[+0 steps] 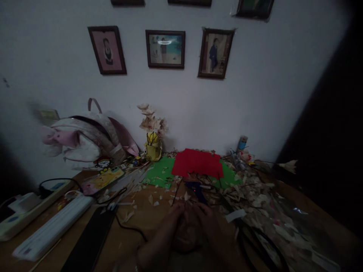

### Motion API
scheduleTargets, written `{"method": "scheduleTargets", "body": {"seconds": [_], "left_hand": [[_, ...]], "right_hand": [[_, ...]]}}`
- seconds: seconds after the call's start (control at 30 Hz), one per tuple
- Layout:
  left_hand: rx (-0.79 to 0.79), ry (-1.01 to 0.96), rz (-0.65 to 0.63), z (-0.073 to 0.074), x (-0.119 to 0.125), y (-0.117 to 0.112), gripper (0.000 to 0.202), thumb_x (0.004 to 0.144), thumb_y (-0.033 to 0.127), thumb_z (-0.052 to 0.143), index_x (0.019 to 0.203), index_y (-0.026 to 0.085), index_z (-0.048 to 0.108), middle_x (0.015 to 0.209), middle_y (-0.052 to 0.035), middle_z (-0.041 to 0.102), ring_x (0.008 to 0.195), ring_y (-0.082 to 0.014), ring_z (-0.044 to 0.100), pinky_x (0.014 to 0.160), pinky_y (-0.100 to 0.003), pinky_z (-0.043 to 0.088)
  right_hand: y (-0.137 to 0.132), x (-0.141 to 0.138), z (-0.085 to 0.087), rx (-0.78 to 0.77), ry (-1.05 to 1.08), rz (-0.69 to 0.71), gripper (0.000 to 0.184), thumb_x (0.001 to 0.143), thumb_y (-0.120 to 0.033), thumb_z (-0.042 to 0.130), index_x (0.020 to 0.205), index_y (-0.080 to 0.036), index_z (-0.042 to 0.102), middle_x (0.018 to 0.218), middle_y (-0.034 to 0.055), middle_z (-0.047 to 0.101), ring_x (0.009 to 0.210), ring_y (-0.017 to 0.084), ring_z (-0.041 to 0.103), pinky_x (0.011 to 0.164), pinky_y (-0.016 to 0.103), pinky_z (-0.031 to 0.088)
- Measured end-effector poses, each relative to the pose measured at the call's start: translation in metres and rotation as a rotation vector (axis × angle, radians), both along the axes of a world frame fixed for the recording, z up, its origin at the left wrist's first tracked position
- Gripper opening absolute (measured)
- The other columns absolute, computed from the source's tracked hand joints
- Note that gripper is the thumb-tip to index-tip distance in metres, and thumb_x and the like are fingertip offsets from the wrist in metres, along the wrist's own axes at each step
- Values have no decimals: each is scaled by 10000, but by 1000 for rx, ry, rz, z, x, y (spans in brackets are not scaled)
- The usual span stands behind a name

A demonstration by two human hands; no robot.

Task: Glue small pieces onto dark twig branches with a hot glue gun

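- Left hand [164, 230] and right hand [210, 226]: low in the middle of the view, close together above the table edge, both dim
- Grip: fingers [181, 211] of both hands curled and pressed together at the tips, no spread; pinching or not, impossible to tell in this light
- Small dark shape [184, 236]: directly under and between the 2 hands, too dim to name
- Just ahead of the fingertips: blue glue gun [195, 190] lying on its side with a tiny red light, among paper scraps [249, 196]
- Behind the glue gun: red paper sheet [197, 162] lying partly over green paper sheet [160, 173]
- Near the back wall: yellow holder [153, 149] with pale paper flowers [149, 121] standing upright in it
- Far left: white and pink backpack [90, 139] leaning against the wall, with a cartoon pouch [102, 182] in front
- Left of the hands: 2 white power strips [52, 226] and a black flat board [90, 238] on the wooden table [138, 217]
- Right of the hands: black cable loop [262, 245] over the scraps
- On the wall: 3 whole framed pictures [166, 49] in a row, with 3 more cut off above
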State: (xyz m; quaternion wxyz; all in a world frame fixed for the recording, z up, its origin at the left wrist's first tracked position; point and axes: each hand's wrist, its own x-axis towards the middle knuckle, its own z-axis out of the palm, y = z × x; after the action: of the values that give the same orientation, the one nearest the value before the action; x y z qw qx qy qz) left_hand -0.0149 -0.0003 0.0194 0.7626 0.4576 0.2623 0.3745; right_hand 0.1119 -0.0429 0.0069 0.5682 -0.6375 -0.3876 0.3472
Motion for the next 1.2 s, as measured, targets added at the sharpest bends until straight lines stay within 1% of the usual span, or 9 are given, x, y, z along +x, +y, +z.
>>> {"method": "scheduleTargets", "body": {"seconds": [0.17, 0.3, 0.47, 0.57, 0.67, 0.83, 0.93, 1.07, 1.2], "left_hand": [[-26, -28, 36, -6, 2, 2, 217, 675, 371, 589, 626, 164, 551, 535, 31, 519, 519, -114, 460, 573, -245, 376], [-55, 0, 44, -3, 3, 3, 241, 641, 398, 617, 639, 163, 563, 551, 27, 540, 540, -124, 481, 589, -253, 383], [-16, 36, 96, -1, 3, 4, 245, 637, 398, 609, 598, 163, 550, 556, 16, 553, 569, -134, 499, 612, -253, 392], [25, 70, 70, -4, 4, 5, 258, 654, 410, 579, 578, 169, 530, 512, 26, 527, 517, -121, 470, 567, -245, 381], [17, 87, 73, -7, 4, 6, 237, 654, 403, 577, 623, 175, 520, 534, 34, 531, 529, -123, 476, 559, -243, 377], [-18, 106, 91, -9, 4, 4, 260, 607, 414, 616, 656, 182, 509, 573, 38, 538, 558, -129, 492, 579, -246, 379], [-1, 129, 95, -10, 4, 3, 250, 615, 412, 609, 666, 186, 516, 582, 37, 542, 562, -132, 497, 581, -247, 377], [34, 154, 79, -10, 5, 1, 240, 642, 417, 587, 675, 190, 516, 570, 39, 547, 550, -132, 502, 591, -254, 378], [17, 158, 82, -5, 6, -3, 265, 594, 417, 623, 645, 191, 496, 582, 39, 557, 569, -134, 513, 590, -249, 386]], "right_hand": [[0, 2, -5, -8, -113, -1, 382, 708, -446, 496, 847, -123, 645, 889, 110, 665, 871, 249, 587, 813, 349, 422], [-2, -1, -3, 23, -59, 44, 408, 727, -482, 470, 880, -151, 655, 914, 91, 666, 880, 236, 586, 805, 329, 426], [0, -1, 1, 18, -1, 79, 382, 702, -469, 511, 815, -139, 667, 822, 65, 680, 796, 219, 602, 719, 294, 453], [2, 2, -1, 14, -35, 54, 309, 673, -414, 553, 756, -138, 665, 774, 62, 680, 765, 220, 602, 700, 296, 455], [1, 2, -2, 14, -24, 37, 277, 638, -393, 592, 742, -148, 669, 776, 65, 684, 764, 228, 609, 697, 301, 459], [-2, -1, 8, 28, -11, -1, 282, 587, -403, 632, 713, -157, 685, 767, 72, 693, 757, 241, 615, 706, 311, 463], [-5, -2, 13, 34, -57, -20, 279, 631, -404, 583, 705, -150, 671, 746, 70, 686, 735, 228, 610, 687, 296, 459], [-6, 0, 11, 28, -116, -104, 316, 690, -419, 508, 738, -144, 657, 772, 71, 676, 753, 213, 597, 687, 279, 450], [-3, 0, 4, 16, -54, -25, 301, 667, -432, 546, 671, -144, 634, 692, 40, 653, 684, 188, 579, 633, 257, 443]]}}
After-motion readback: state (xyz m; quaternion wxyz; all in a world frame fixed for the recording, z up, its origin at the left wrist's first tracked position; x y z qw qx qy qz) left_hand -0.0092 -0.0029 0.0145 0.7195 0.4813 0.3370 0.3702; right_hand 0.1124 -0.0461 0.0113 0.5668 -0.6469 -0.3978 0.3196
